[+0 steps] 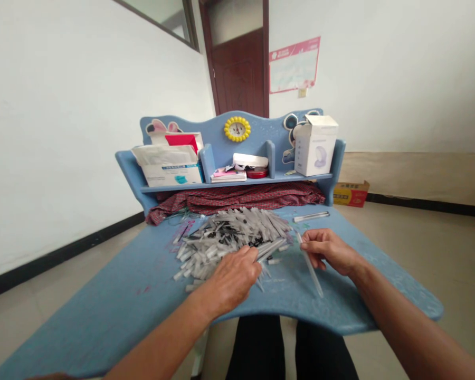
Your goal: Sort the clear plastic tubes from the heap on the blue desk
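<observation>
A heap of clear plastic pen parts (206, 248), with black pieces among them, lies in the middle of the blue desk. My left hand (237, 277) is closed at the heap's front right edge, and a few clear pen barrels (269, 248) stick out from its fingers to the right. Between thumb and fingertips, my right hand (330, 250) pinches one long clear pen barrel (312, 274), slanted with its lower end towards me. Behind that hand a single pen (311, 216) lies apart from the heap. Small loose pieces rest between the two hands.
A checked cloth (237, 198) is bunched under the desk's shelf (237, 184). On the shelf stand a mask box (174, 171), booklets (228, 176), a red round case (257, 172) and a white box (315, 148). The desk's front edge (340, 330) curves around my legs.
</observation>
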{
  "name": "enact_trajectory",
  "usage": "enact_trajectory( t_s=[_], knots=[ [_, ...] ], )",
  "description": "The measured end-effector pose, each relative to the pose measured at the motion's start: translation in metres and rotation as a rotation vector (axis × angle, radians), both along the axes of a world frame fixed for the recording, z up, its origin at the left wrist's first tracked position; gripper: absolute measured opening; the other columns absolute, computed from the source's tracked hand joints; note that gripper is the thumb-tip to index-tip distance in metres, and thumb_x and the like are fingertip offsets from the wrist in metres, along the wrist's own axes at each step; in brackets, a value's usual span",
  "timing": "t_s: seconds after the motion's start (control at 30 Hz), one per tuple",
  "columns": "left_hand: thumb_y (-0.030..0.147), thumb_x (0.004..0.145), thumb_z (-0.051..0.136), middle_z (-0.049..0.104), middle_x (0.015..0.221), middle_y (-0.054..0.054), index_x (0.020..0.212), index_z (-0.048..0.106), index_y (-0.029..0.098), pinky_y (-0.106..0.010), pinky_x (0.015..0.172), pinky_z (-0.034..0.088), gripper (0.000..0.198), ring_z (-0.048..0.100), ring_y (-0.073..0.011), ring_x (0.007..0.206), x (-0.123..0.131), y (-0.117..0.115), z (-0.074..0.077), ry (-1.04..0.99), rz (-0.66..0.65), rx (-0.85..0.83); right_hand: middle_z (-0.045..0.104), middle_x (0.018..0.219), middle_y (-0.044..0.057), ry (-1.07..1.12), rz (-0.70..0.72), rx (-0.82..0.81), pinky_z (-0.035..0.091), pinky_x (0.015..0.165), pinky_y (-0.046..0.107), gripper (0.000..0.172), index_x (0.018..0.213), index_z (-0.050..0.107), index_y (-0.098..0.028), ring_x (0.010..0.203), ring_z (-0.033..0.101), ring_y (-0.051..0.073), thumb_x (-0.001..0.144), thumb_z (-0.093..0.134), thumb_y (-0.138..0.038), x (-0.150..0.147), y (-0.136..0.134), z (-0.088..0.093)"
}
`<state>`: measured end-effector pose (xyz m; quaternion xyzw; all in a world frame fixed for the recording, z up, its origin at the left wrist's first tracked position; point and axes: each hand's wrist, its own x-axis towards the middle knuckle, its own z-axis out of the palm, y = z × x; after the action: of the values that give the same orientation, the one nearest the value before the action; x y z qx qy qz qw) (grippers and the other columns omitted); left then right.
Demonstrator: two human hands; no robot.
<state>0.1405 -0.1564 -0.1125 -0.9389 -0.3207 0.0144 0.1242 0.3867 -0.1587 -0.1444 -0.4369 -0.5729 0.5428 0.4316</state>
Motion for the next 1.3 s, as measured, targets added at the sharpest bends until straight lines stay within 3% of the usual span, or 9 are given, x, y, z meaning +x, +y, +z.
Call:
enact_trajectory(
  t_s=[0.47, 0.6, 0.7, 0.8, 0.9, 1.0, 1.13, 1.3],
  knots=[
    [0.003, 0.078, 0.034, 0.056, 0.082, -0.005, 0.079, 0.055, 0.016, -0.026, 0.063, 0.038, 0.025, 0.052, -0.0197, 0.079, 0.007, 0.008, 0.013, 0.110, -0.108, -0.010, 0.057, 0.041, -0.003, 0.096, 0.046, 0.017, 0.032, 0.029, 0.015, 0.020, 0.064, 0.051, -0.015, 0.029, 0.043, 0.006, 0.069, 0.063, -0.031, -0.003, 0.004, -0.006],
    [0.005, 0.080, 0.035, 0.055, 0.081, -0.005, 0.080, 0.055, 0.016, -0.026, 0.063, 0.039, 0.023, 0.052, -0.0185, 0.077, 0.005, 0.018, 0.015, 0.047, -0.161, 0.021, 0.058, 0.041, -0.002, 0.099, 0.061, 0.018, 0.032, 0.029, 0.014, 0.020, 0.065, 0.052, -0.015, 0.028, 0.044, 0.006, 0.070, 0.062, -0.031, -0.003, 0.003, -0.005],
    [0.007, 0.082, 0.037, 0.055, 0.078, -0.006, 0.078, 0.056, 0.015, -0.027, 0.067, 0.041, 0.021, 0.052, -0.0177, 0.076, 0.003, 0.025, 0.019, -0.187, -0.217, 0.030, 0.058, 0.040, -0.002, 0.098, 0.074, 0.016, 0.032, 0.029, 0.014, 0.020, 0.065, 0.051, -0.015, 0.028, 0.043, 0.006, 0.070, 0.063, -0.030, -0.004, 0.002, -0.005],
    [0.014, 0.083, 0.044, 0.057, 0.078, -0.004, 0.079, 0.057, 0.015, -0.026, 0.071, 0.042, 0.013, 0.053, -0.0155, 0.076, 0.008, 0.025, 0.028, -0.645, -0.214, -0.051, 0.058, 0.041, -0.002, 0.090, 0.101, 0.016, 0.031, 0.029, 0.014, 0.019, 0.064, 0.051, -0.015, 0.027, 0.043, 0.006, 0.070, 0.062, -0.029, -0.005, 0.001, -0.005],
    [0.019, 0.078, 0.056, 0.058, 0.072, -0.001, 0.080, 0.057, 0.016, -0.022, 0.060, 0.043, 0.004, 0.054, -0.0120, 0.065, 0.019, 0.020, 0.038, -1.171, -0.086, -0.303, 0.058, 0.041, -0.002, 0.082, 0.135, 0.025, 0.031, 0.029, 0.014, 0.018, 0.063, 0.051, -0.015, 0.027, 0.042, 0.005, 0.071, 0.062, -0.027, -0.006, 0.001, -0.006],
    [0.021, 0.071, 0.063, 0.058, 0.066, 0.000, 0.080, 0.056, 0.014, -0.017, 0.046, 0.038, 0.013, 0.052, -0.0097, 0.056, 0.031, 0.017, 0.045, -1.537, 0.011, -0.656, 0.058, 0.041, -0.003, 0.070, 0.161, 0.028, 0.032, 0.029, 0.014, 0.018, 0.063, 0.051, -0.014, 0.027, 0.041, 0.005, 0.071, 0.062, -0.026, -0.008, 0.000, -0.007],
    [0.019, 0.065, 0.068, 0.059, 0.069, 0.000, 0.078, 0.056, 0.012, -0.015, 0.045, 0.038, 0.019, 0.053, -0.0081, 0.056, 0.042, 0.018, 0.046, -1.723, 0.070, -0.911, 0.058, 0.041, -0.003, 0.040, 0.197, 0.034, 0.032, 0.030, 0.014, 0.019, 0.067, 0.052, -0.014, 0.027, 0.042, 0.005, 0.070, 0.064, -0.028, -0.010, -0.002, -0.007],
    [0.017, 0.062, 0.069, 0.059, 0.069, 0.000, 0.078, 0.056, 0.012, -0.015, 0.044, 0.039, 0.021, 0.054, -0.0079, 0.055, 0.051, 0.021, 0.043, -1.749, 0.093, -0.966, 0.059, 0.043, -0.003, 0.037, 0.254, 0.045, 0.035, 0.031, 0.014, 0.018, 0.070, 0.055, -0.013, 0.028, 0.044, 0.005, 0.070, 0.065, -0.028, -0.011, -0.004, -0.006]
  ],
)
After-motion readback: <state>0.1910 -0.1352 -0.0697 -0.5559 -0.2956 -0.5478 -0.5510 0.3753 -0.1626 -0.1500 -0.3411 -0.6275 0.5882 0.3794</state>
